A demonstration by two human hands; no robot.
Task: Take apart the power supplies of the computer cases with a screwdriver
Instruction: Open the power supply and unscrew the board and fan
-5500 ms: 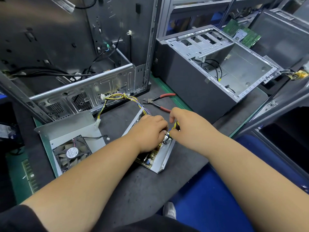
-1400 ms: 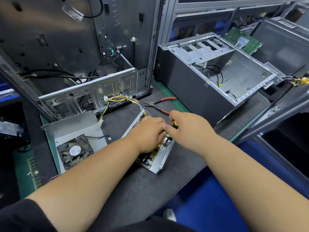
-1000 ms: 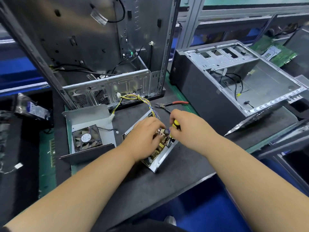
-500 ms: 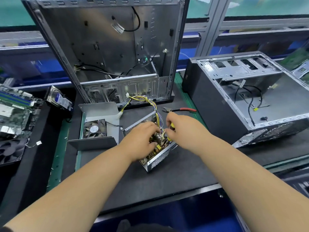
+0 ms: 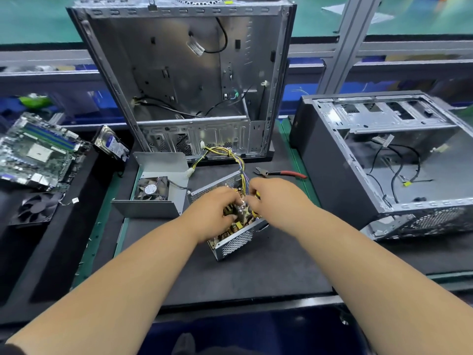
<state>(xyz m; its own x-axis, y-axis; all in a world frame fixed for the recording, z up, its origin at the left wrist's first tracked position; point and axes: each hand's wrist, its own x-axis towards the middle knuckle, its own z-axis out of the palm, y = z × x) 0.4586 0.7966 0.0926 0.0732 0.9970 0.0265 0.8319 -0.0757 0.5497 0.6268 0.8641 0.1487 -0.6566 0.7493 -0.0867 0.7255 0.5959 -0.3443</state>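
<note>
Head view, centre frame: my left hand (image 5: pixel 213 210) grips the open power supply (image 5: pixel 236 242), its long axis running upper-left to lower-right, while my right hand (image 5: pixel 275 201) pinches the yellow-handled screwdriver (image 5: pixel 256 194) just above its board.

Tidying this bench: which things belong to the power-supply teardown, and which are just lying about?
In use: open power supply; screwdriver in right hand; left hand; removed cover with fan.
Lying about: cutters; motherboard; hard drive; loose fan.
</note>
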